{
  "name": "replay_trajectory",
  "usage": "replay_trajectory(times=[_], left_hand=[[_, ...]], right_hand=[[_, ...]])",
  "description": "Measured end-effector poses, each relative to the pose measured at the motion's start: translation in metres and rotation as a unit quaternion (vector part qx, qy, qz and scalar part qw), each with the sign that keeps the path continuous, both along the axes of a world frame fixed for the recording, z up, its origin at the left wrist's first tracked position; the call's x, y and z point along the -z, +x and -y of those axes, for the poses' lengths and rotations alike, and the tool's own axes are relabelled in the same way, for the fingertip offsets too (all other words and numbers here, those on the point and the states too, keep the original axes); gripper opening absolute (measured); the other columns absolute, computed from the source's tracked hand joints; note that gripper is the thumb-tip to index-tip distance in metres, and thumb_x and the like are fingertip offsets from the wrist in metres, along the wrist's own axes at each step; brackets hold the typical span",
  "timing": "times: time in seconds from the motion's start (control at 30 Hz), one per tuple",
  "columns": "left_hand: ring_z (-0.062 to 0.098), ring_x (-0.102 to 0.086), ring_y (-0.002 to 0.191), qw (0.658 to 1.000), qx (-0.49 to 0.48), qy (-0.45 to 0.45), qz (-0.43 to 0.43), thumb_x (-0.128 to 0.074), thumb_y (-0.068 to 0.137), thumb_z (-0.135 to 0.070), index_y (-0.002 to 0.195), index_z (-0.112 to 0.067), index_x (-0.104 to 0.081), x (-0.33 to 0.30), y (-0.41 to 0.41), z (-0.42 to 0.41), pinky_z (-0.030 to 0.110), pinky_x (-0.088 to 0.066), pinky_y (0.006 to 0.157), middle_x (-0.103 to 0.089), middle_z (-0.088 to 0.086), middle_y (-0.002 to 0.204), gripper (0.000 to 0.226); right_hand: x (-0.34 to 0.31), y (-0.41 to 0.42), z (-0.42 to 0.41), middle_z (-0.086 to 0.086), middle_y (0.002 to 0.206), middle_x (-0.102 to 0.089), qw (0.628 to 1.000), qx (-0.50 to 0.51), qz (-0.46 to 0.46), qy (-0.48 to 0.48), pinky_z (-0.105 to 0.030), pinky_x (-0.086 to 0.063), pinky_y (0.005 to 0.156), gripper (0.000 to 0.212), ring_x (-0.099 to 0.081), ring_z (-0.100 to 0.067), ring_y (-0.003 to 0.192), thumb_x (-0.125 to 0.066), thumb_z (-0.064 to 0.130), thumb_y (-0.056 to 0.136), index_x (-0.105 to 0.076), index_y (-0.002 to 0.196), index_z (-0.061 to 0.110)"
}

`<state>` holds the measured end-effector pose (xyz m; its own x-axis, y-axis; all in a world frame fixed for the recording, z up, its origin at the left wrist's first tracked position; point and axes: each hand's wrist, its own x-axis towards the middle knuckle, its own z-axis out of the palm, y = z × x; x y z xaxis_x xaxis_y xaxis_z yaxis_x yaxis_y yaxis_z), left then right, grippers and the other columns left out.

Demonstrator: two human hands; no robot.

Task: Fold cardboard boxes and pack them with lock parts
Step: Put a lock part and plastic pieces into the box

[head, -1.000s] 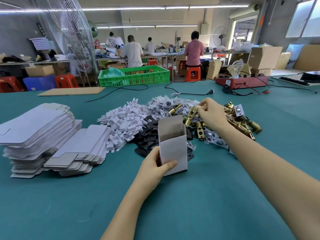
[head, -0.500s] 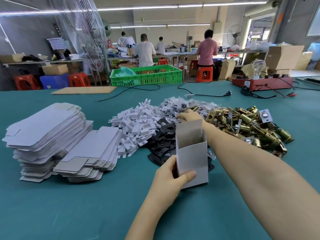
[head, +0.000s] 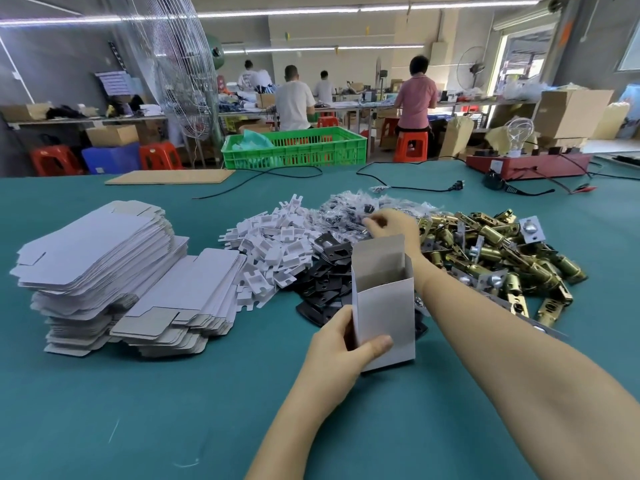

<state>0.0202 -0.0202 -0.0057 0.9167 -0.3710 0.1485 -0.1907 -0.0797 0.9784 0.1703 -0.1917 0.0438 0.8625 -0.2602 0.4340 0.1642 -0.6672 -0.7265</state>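
Green table (head: 104, 393): left hand (head: 341, 344) grips an upright white box (head: 384, 306), top open; right hand (head: 391, 225) pinches among bagged parts (head: 349, 206) behind.

On my bench (head: 138, 410) I count one folded cardboard box (head: 384, 306) standing open, two stacks of flat box blanks (head: 104, 258), and four heaps of parts, each too many to count: white plastic inserts (head: 273, 247), black strike plates (head: 325, 285), small clear bags (head: 349, 209) and brass latches (head: 502, 258). Farther off sit one green crate (head: 298, 150), four people, three red stools (head: 410, 147).
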Motion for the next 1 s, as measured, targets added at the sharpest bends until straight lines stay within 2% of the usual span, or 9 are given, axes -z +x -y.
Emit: replay_trajectory(times=[0.13, 0.33, 0.43, 0.5, 0.57, 0.67, 0.73, 0.87, 1.0], left_hand=[[0.005, -0.067, 0.103, 1.000, -0.004, 0.001, -0.007, -0.074, 0.074, -0.031, 0.110, -0.040, -0.063, -0.002, 0.000, 0.000, 0.030, -0.053, 0.093, -0.072, -0.015, 0.108, 0.038], [0.008, -0.067, 0.104, 1.000, -0.001, 0.010, -0.017, -0.078, 0.081, -0.012, 0.117, -0.030, -0.065, -0.006, -0.002, -0.002, 0.029, -0.055, 0.090, -0.072, -0.009, 0.110, 0.043], [0.012, -0.068, 0.103, 1.000, -0.006, 0.008, -0.024, -0.075, 0.083, -0.006, 0.115, -0.025, -0.066, -0.008, -0.004, -0.001, 0.029, -0.055, 0.088, -0.073, -0.006, 0.108, 0.039], [0.013, -0.068, 0.103, 1.000, -0.008, 0.014, -0.024, -0.075, 0.082, -0.005, 0.115, -0.021, -0.067, -0.009, -0.006, 0.001, 0.029, -0.055, 0.088, -0.074, -0.005, 0.108, 0.038], [0.013, -0.069, 0.102, 0.999, -0.006, 0.019, -0.025, -0.075, 0.082, -0.004, 0.115, -0.019, -0.067, -0.009, -0.008, 0.004, 0.031, -0.055, 0.090, -0.074, -0.005, 0.108, 0.038], [0.011, -0.068, 0.103, 1.000, 0.001, 0.016, -0.017, -0.074, 0.083, -0.003, 0.116, -0.019, -0.066, -0.009, -0.009, 0.005, 0.031, -0.054, 0.092, -0.074, -0.007, 0.109, 0.038], [0.010, -0.068, 0.104, 1.000, 0.005, 0.015, -0.012, -0.074, 0.083, -0.004, 0.117, -0.020, -0.066, -0.008, -0.009, 0.005, 0.029, -0.054, 0.092, -0.073, -0.008, 0.110, 0.038], [0.011, -0.068, 0.105, 1.000, 0.011, 0.008, -0.017, -0.074, 0.084, -0.004, 0.118, -0.021, -0.065, -0.007, -0.008, 0.005, 0.030, -0.054, 0.092, -0.073, -0.008, 0.110, 0.039], [0.011, -0.068, 0.104, 1.000, 0.018, 0.002, -0.013, -0.076, 0.082, -0.006, 0.119, -0.022, -0.064, -0.005, -0.008, 0.004, 0.032, -0.054, 0.093, -0.073, -0.007, 0.110, 0.041]], right_hand=[[-0.016, -0.030, 0.019, 0.004, 0.077, -0.063, 0.992, 0.082, 0.079, 0.050, -0.030, -0.048, 0.075, 0.004, -0.056, -0.011, 0.073, -0.066, 0.016, 0.085, -0.065, 0.082, 0.014], [-0.058, -0.107, 0.052, -0.008, 0.084, -0.062, 0.981, -0.034, 0.043, 0.187, -0.033, -0.057, 0.072, 0.014, -0.065, -0.019, 0.074, -0.068, 0.008, 0.083, -0.059, 0.089, 0.015], [-0.082, -0.149, 0.058, -0.003, 0.079, -0.063, 0.977, -0.093, 0.040, 0.190, -0.024, -0.054, 0.072, 0.014, -0.065, -0.013, 0.071, -0.070, 0.005, 0.084, -0.061, 0.089, 0.014], [-0.094, -0.173, 0.058, -0.003, 0.080, -0.063, 0.971, -0.140, 0.033, 0.191, -0.027, -0.056, 0.077, 0.012, -0.066, -0.017, 0.075, -0.069, 0.003, 0.084, -0.063, 0.088, 0.013], [-0.104, -0.192, 0.051, -0.005, 0.081, -0.064, 0.972, -0.178, 0.017, 0.150, -0.028, -0.058, 0.077, 0.009, -0.066, -0.018, 0.074, -0.069, 0.004, 0.085, -0.066, 0.088, 0.013], [-0.111, -0.203, 0.035, 0.001, 0.074, -0.066, 0.986, -0.158, 0.044, -0.024, -0.017, -0.051, 0.063, 0.009, -0.061, -0.005, 0.063, -0.066, 0.006, 0.087, -0.068, 0.087, 0.015], [-0.112, -0.203, 0.023, 0.005, 0.072, -0.064, 0.981, -0.146, 0.071, -0.101, -0.016, -0.048, 0.062, 0.010, -0.058, -0.002, 0.062, -0.065, 0.005, 0.087, -0.068, 0.088, 0.015], [-0.105, -0.199, 0.006, -0.001, 0.081, -0.067, 0.968, -0.165, 0.077, -0.171, -0.031, -0.052, 0.076, 0.012, -0.062, -0.012, 0.077, -0.064, 0.003, 0.086, -0.069, 0.092, 0.012], [-0.095, -0.192, -0.001, -0.004, 0.082, -0.067, 0.964, -0.166, 0.084, -0.189, -0.035, -0.050, 0.076, 0.013, -0.062, -0.016, 0.079, -0.062, 0.003, 0.087, -0.069, 0.095, 0.010]])
